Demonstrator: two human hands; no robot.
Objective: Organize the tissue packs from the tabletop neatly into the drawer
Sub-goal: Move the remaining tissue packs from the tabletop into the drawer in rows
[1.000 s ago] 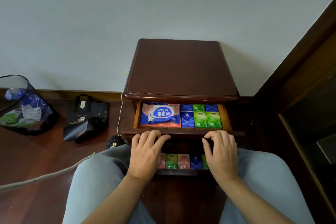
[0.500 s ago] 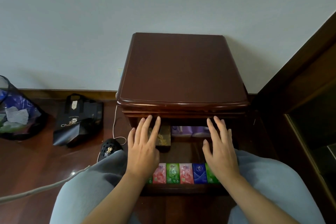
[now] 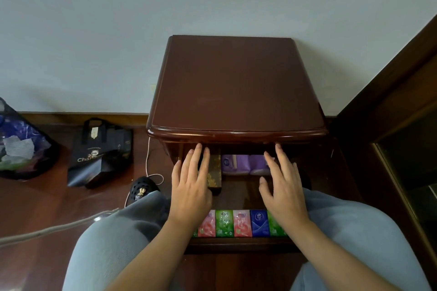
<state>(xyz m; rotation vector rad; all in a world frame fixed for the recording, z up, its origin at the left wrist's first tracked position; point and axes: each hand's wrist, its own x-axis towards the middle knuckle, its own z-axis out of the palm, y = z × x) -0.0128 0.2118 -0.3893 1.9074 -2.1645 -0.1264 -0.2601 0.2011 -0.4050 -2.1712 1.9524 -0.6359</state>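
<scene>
Both hands, left hand (image 3: 190, 186) and right hand (image 3: 282, 186), spread flat-fingered (holding nothing) under the dark wooden table (image 3: 236, 92), above colourful tissue packs (image 3: 233, 223) lined in the lower drawer (image 3: 236, 242); purple packs (image 3: 246, 164) behind.

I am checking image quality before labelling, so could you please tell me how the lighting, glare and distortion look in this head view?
Head view: soft, even light on the wall; a glossy highlight runs along the nightstand top front edge; the recess below it is deep in shadow, dimming the purple packs; wide-angle bending tilts the door frame at right; both hands look sharp.
</scene>
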